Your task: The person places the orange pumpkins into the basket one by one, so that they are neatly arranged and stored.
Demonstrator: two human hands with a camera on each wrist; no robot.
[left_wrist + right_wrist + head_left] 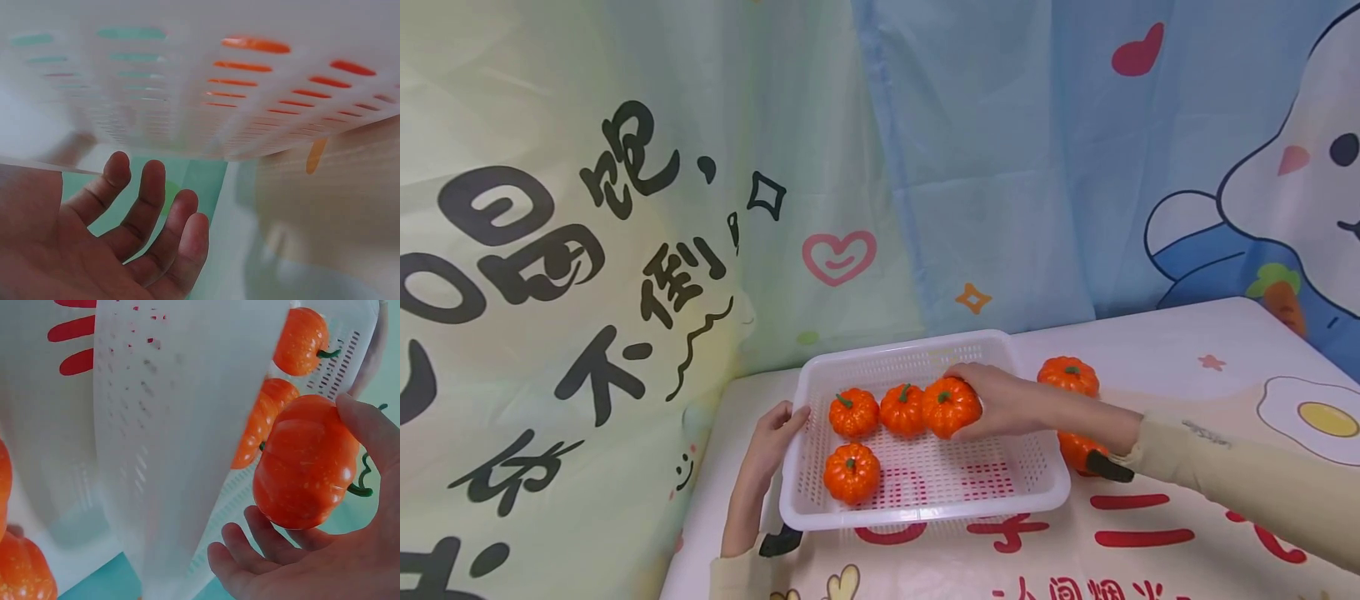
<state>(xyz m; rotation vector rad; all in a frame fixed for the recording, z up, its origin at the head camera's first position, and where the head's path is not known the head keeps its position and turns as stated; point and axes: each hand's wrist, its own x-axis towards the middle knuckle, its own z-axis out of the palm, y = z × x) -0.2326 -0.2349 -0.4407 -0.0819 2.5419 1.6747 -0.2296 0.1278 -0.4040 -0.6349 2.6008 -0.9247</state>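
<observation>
A white plastic basket (925,518) with slotted walls stands on the table, tilted towards the viewer. My left hand (771,442) holds its left rim, thumb over the edge; in the left wrist view its fingers (150,200) lie outside the wall. With my right hand (1000,402) I grip a small orange pumpkin (951,407) inside the basket, thumb on one side and fingers on the other. Beside it sits another pumpkin (902,410). Further left are a third pumpkin (853,413) and, nearer the front, one more pumpkin (852,473).
Right of the basket, a pumpkin (1069,376) rests on the table behind my right forearm. Another pumpkin (1077,452) is partly hidden under that arm. A printed cloth (1217,392) covers the table, and a printed curtain (985,167) hangs behind it.
</observation>
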